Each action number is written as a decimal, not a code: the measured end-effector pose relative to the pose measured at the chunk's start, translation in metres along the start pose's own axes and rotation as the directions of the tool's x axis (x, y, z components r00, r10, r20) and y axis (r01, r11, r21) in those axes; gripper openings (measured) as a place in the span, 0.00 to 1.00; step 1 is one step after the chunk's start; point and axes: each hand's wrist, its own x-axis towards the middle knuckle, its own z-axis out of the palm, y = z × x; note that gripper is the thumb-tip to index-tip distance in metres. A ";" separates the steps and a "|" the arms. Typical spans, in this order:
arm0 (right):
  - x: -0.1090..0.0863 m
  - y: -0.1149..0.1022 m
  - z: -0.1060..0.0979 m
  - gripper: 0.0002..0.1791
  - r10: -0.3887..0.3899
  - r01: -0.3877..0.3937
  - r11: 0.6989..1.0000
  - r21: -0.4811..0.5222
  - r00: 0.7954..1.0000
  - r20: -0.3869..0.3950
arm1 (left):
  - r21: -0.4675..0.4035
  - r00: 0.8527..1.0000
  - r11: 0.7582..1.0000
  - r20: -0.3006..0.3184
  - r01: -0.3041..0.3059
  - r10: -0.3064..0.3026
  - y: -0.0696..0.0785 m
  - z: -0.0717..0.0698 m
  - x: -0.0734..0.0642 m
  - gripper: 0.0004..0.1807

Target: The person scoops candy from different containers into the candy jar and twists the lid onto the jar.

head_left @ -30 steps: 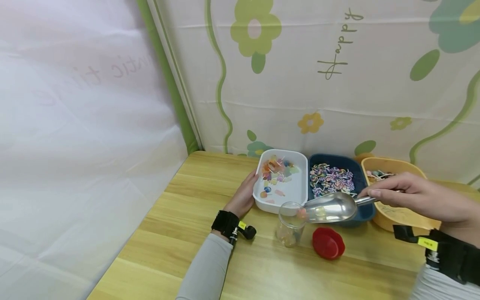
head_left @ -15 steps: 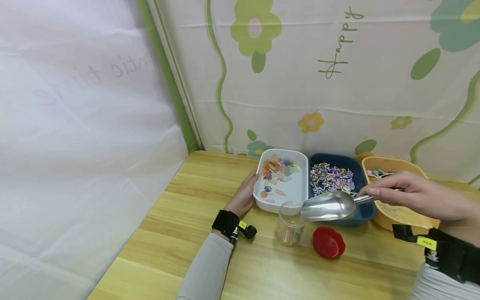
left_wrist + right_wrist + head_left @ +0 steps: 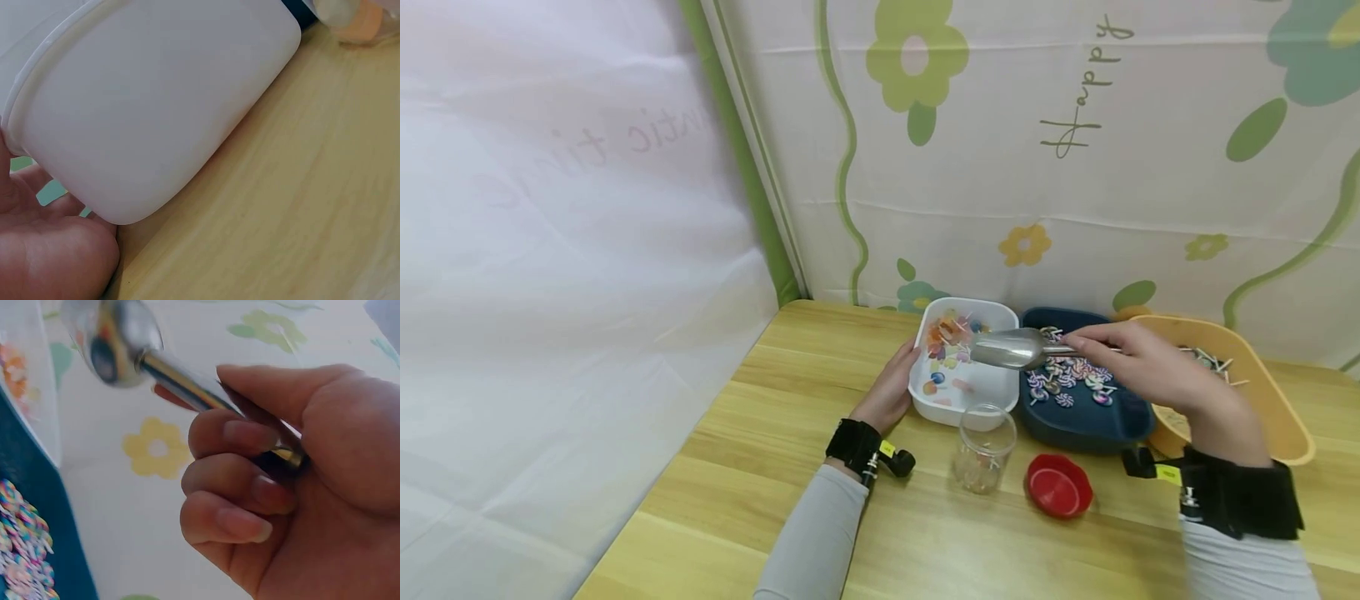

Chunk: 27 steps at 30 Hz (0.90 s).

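My right hand (image 3: 1150, 367) grips a metal scoop (image 3: 1009, 348) by its handle; in the right wrist view several fingers curl round the handle (image 3: 194, 384). The scoop's bowl hangs over the right part of a white bin (image 3: 988, 385), which has small translucent candy-shaped charms (image 3: 950, 331) scattered in it. My left hand (image 3: 889, 390) holds that bin at its left side, with the wall (image 3: 156, 112) close before the palm in the left wrist view. In front of the bin a clear plastic cup (image 3: 983, 450) stands upright, some small pieces at its bottom.
A navy bin (image 3: 1086, 433) with swirl lollipop charms sits right of the white one. Beyond it is a yellow bin (image 3: 1273, 400) with more stick pieces, partly behind the right arm. A red scalloped lid (image 3: 1060, 486) lies beside the cup. A printed curtain (image 3: 970, 183) hangs behind the table.
The scoop's pieces have dropped into the cup. My right hand has then moved the scoop from the cup's rim up and left over the white bin. My left hand stays put.
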 end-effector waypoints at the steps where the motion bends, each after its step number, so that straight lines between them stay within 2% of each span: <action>1: 0.004 0.000 0.003 0.13 0.009 -0.009 1.000 0.003 1.000 0.017 | 0.001 1.000 1.000 -0.002 0.003 -0.003 0.000 0.000 0.000 0.25; 4: 0.012 0.000 0.013 0.13 0.022 -0.023 1.000 0.011 0.998 0.054 | 0.007 1.000 1.000 -0.009 0.011 -0.011 0.000 0.000 0.000 0.25; 9: 0.022 0.003 0.026 0.16 0.053 -0.054 0.998 0.016 0.996 0.067 | -0.001 1.000 1.000 -0.013 0.015 -0.015 -0.001 0.000 0.001 0.25; 13: 0.029 0.005 0.034 0.15 0.070 -0.070 0.998 0.002 0.997 0.041 | -0.008 1.000 1.000 -0.018 0.010 -0.011 -0.001 0.001 0.001 0.24; 19: 0.037 0.006 0.044 0.14 0.053 -0.055 0.995 -0.085 0.998 -0.021 | -0.015 1.000 1.000 -0.018 0.011 -0.011 0.002 0.001 0.000 0.24; 27: 0.044 0.015 0.057 0.13 0.114 -0.114 0.982 -0.148 0.993 -0.014 | -0.009 1.000 1.000 0.002 0.000 0.000 0.001 0.001 0.001 0.25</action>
